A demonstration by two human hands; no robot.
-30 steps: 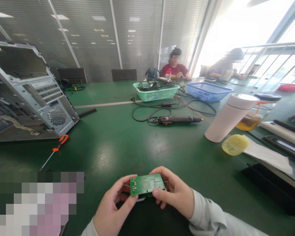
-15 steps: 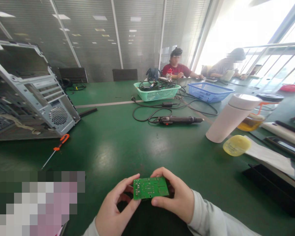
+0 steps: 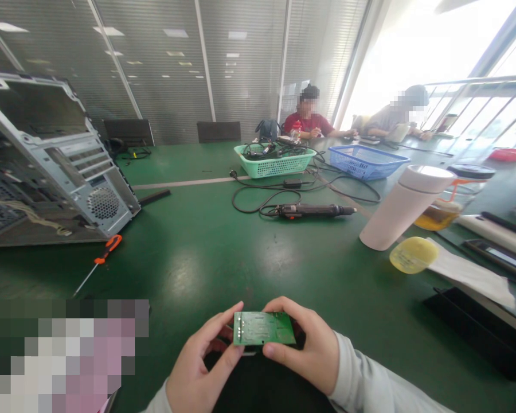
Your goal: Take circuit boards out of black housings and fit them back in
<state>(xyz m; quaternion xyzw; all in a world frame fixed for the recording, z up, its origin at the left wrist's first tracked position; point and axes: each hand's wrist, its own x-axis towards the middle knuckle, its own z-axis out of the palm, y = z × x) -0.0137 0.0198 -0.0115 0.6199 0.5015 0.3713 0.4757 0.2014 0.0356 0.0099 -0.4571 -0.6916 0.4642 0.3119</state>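
A small green circuit board (image 3: 262, 328) is held between both hands near the front of the table, its soldered face up and catching the light. My left hand (image 3: 206, 350) grips its left end, with the thumb at the near edge and the index finger at the far edge. On the right end, my right hand (image 3: 307, 341) has closed its thumb and fingers in the same way. The underside of the board is mostly hidden; a pale sliver shows below its near edge.
An open metal computer case (image 3: 69, 155) stands at left, an orange-handled screwdriver (image 3: 107, 252) before it. Ahead lie a corded electric screwdriver (image 3: 313, 210), a green basket (image 3: 279, 166) of cables and a blue basket (image 3: 365, 163). A pale tumbler (image 3: 404, 209) stands right. Two people sit beyond.
The circuit board has tilted slightly in my hands, so its upper face now reflects more light and looks narrower. Both hands keep their hold.
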